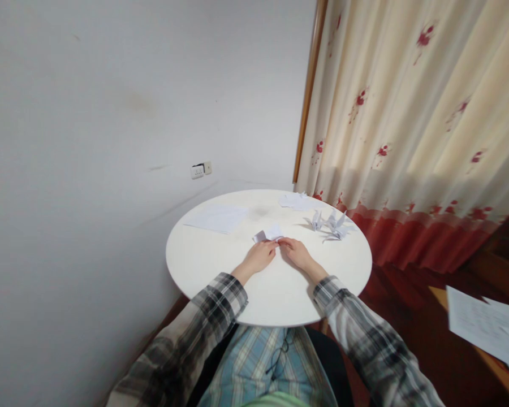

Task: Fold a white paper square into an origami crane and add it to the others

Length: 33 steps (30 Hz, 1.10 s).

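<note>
A small folded piece of white paper [268, 233] lies on the round white table [220, 271] just beyond my fingers. My left hand [259, 256] pinches its near left edge with curled fingers. My right hand [294, 252] pinches the near right edge, fingertips almost meeting those of the left. Both wrists rest on the tabletop, and both arms wear plaid sleeves.
Folded paper cranes [331, 225] stand at the table's right. A flat white sheet [216, 218] lies at the far left, and crumpled paper [296, 200] at the far edge. A wall with a socket [201, 169] is behind; flowered curtains [411, 124] hang at right. Papers [486, 325] lie on a wooden surface.
</note>
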Available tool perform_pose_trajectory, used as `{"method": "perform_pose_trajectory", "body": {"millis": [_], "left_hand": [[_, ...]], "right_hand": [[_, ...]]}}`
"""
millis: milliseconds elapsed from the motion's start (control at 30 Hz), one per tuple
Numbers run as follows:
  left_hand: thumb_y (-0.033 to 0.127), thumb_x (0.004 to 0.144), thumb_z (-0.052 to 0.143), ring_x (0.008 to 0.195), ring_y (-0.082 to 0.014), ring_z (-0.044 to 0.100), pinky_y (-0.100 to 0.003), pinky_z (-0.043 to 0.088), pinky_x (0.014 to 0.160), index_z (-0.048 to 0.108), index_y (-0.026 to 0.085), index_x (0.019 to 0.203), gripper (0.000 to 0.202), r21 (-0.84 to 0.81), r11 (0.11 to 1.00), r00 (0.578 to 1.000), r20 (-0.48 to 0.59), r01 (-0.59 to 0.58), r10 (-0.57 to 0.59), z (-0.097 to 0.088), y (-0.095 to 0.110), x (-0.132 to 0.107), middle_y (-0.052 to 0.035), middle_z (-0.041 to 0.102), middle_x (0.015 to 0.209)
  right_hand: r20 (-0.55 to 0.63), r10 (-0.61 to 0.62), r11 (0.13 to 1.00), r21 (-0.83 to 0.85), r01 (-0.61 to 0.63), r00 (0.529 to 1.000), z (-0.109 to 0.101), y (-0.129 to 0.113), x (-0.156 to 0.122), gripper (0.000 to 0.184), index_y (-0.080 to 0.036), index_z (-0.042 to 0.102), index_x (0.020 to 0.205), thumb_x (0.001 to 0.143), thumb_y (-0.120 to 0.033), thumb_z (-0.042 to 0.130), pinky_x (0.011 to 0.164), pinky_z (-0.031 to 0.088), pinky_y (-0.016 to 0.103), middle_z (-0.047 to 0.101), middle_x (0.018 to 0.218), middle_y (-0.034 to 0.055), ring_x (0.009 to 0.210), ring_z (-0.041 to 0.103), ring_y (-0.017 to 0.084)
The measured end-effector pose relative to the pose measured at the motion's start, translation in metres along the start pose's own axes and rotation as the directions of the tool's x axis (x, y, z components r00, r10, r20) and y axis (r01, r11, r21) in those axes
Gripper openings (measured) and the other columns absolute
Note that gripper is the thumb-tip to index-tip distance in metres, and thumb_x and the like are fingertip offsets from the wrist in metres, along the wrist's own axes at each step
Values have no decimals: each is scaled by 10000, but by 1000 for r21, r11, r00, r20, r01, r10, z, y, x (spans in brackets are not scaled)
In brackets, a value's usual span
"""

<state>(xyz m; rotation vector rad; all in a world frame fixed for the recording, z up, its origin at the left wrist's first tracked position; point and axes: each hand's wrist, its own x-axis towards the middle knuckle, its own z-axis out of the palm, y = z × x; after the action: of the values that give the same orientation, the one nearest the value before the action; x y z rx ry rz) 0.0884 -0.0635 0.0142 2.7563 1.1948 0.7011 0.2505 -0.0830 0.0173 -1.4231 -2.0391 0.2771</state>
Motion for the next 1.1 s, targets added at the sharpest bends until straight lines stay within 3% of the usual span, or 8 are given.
{"method": "perform_pose_trajectory", "body": {"millis": [233, 367, 633, 867, 1100], "left_hand": [[117, 795, 375, 1068, -165, 515, -311, 378, 944, 555, 199, 1124, 384, 30, 999, 999, 38, -20, 19, -4, 1, -1, -44, 584, 1163], [114, 794, 381, 1001, -181, 545, -321, 413, 884, 576, 192, 1072, 349, 67, 998, 999, 44, 11, -14, -12, 8, -4, -65, 613, 1086], [84, 782, 384, 915, -206, 568, -336, 440, 814, 599, 180, 1038, 348, 180, 982, 994, 79, 60, -75, -21, 17, -6, -105, 639, 958], [107, 783, 403, 906, -200, 581, -332, 437, 839, 663, 173, 932, 307, 163, 976, 986, 63, 145, -157, -21, 18, -5, -113, 637, 888], [97, 758, 425, 884, -200, 592, -336, 442, 842, 684, 167, 866, 289, 143, 984, 992, 48, 107, -115, -22, 15, -8, -104, 643, 868]], "right_hand": [[5, 7, 999, -37, -6, 1000, -2, -1, -1, 300, -226, 599, 1042, 824, -144, 408, 866, 387, 216, 647, 1040, 0, 966, 574, 121], [19, -49, 993, -108, 51, 999, -5, -5, -2, 283, -224, 609, 1010, 821, -137, 416, 859, 369, 217, 654, 1016, 13, 952, 576, 126], [30, -31, 965, -258, 38, 999, -9, -16, -5, 240, -216, 592, 995, 868, -201, 389, 869, 315, 274, 648, 1007, 53, 968, 564, 149], [30, -23, 960, -280, 31, 999, -7, -17, -4, 244, -208, 593, 989, 872, -201, 379, 831, 323, 257, 657, 980, 59, 950, 572, 148], [21, -36, 964, -262, 40, 999, -7, -13, -4, 253, -204, 601, 990, 853, -171, 392, 834, 340, 234, 661, 976, 52, 921, 583, 143]]}}
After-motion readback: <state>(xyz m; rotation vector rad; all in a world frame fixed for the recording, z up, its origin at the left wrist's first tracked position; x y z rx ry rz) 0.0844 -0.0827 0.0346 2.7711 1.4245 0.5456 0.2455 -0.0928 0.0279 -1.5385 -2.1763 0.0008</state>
